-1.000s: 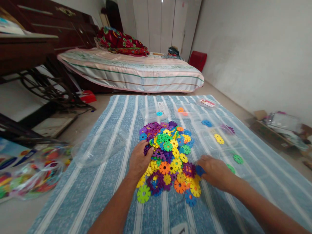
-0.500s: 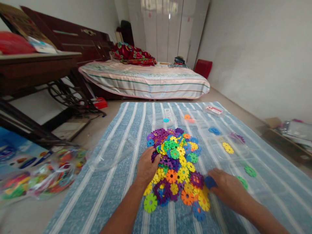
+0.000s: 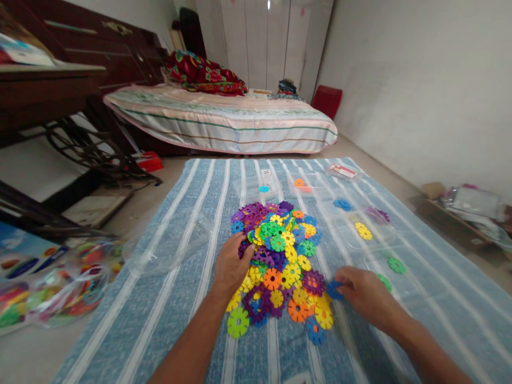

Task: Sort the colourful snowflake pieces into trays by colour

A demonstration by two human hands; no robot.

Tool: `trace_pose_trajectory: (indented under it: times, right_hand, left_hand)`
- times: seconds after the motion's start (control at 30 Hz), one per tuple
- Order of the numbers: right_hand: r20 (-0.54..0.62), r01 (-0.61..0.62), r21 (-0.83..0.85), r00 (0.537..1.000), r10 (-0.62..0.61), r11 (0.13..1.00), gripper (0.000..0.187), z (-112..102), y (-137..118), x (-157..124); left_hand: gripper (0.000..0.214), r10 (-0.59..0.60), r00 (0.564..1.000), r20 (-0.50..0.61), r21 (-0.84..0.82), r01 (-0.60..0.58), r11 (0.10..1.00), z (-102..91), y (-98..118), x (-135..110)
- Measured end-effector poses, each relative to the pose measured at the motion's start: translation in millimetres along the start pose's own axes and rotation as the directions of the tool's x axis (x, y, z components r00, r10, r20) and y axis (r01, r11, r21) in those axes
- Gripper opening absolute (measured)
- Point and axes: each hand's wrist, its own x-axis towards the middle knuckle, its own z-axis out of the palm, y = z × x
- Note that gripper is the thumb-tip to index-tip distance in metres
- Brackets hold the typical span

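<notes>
A heap of colourful notched plastic discs and purple square pieces, the snowflake building pieces [image 3: 276, 242], lies on the striped cloth. My left hand [image 3: 232, 264] rests against the heap's left side, thumb and fingers apart around its edge, near purple pieces; some fingertips are hidden. To the right of the heap, my right hand [image 3: 362, 290] pinches a blue snowflake disc [image 3: 333, 290] by its edge, beside a purple square piece [image 3: 313, 282]. Farther right lie a yellow disc [image 3: 364, 231] and a green disc [image 3: 396, 265] in clear plastic containers.
Clear plastic containers stand along the back and right, one holding an orange disc [image 3: 299, 183]. A clear container [image 3: 164, 250] sits on the left. Bags of colourful pieces [image 3: 76, 288] lie beyond the cloth's left edge. A bed [image 3: 240, 122] stands behind.
The whole view has shifted, so things appear a little higher and farther left. My right hand, with fingers more tightly together now, stays at the blue disc. My left hand remains at the heap.
</notes>
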Motion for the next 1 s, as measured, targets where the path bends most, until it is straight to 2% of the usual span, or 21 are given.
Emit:
trace_pose_trajectory:
  times: [0.3, 0.4, 0.5, 0.57, 0.67, 0.73, 0.8, 0.9, 1.0]
  right_hand:
    - [-0.044, 0.068, 0.306, 0.997, -0.057, 0.949, 0.017, -9.3, -0.5, 6.6]
    - [-0.090, 0.058, 0.373, 0.996, -0.026, 0.926, 0.019, -15.7, -0.7, 16.8]
    - [-0.176, 0.045, 0.436, 0.984, 0.036, 0.899, 0.020, -31.2, 1.2, 37.1]
    - [-0.283, 0.058, 0.497, 0.954, 0.098, 0.866, 0.021, -47.1, 5.8, 57.4]
    - [-0.449, 0.065, 0.593, 0.855, 0.262, 0.803, 0.028, -71.6, 18.2, 90.4]
    - [-0.516, 0.030, 0.575, 0.789, 0.334, 0.817, 0.034, -81.8, 28.0, 106.3]
    - [-0.560, -0.024, 0.477, 0.762, 0.325, 0.878, 0.033, -84.2, 35.7, 112.5]
    - [-0.577, -0.063, 0.325, 0.777, 0.250, 0.944, 0.029, -74.9, 36.3, 101.7]
    - [-0.564, 0.007, 0.261, 0.813, 0.147, 0.965, 0.026, -55.5, 20.2, 73.7]
  left_hand:
    - [0.032, 0.011, 1.000, -0.013, 0.021, -0.010, 1.000, -0.4, -1.5, 0.5]
    - [0.033, 0.004, 1.000, -0.010, 0.029, -0.004, 1.000, 0.1, -3.3, 0.8]
    - [0.033, 0.005, 1.000, -0.017, 0.032, -0.005, 0.999, 0.3, -4.4, 1.5]
    - [0.033, 0.013, 1.000, -0.022, 0.034, -0.013, 0.999, -0.2, -4.4, 1.8]
    - [0.034, 0.022, 1.000, -0.021, 0.040, -0.021, 0.999, -1.1, -3.8, 2.1]
    - [0.035, 0.019, 1.000, -0.017, 0.044, -0.019, 0.999, -1.5, -3.4, 2.1]
    - [0.037, 0.017, 1.000, -0.011, 0.047, -0.016, 0.999, -1.5, -3.5, 2.2]
    - [0.039, 0.018, 1.000, -0.006, 0.051, -0.018, 0.999, -1.1, -4.4, 2.5]
    - [0.038, 0.028, 1.000, -0.011, 0.057, -0.028, 0.998, -0.7, -6.2, 3.0]
